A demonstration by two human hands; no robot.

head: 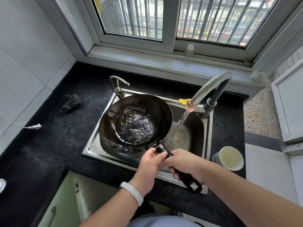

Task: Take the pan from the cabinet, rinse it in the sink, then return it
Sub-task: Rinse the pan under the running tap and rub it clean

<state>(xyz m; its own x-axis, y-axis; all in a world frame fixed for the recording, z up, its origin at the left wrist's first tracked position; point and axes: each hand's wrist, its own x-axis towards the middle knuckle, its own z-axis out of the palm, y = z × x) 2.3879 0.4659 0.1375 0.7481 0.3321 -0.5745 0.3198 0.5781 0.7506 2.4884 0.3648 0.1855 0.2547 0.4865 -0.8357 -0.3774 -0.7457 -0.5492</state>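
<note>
Hands first: the left hand (151,163) and right hand (183,163) are both clamped on the black handle (186,176), left ahead of right, a two-handed hold that likely steadies the water's weight. The pan (136,123) hangs over the sink (91,145), tipped toward nine o'clock, water pooled inside, presumably for swirling. At three o'clock of the pan the faucet (211,86) runs, its stream (181,120) falling clear of the rim into the basin. A cup (229,158) stands on the surface at four o'clock; a scourer (71,103) lies at nine. No legible writing found.
</note>
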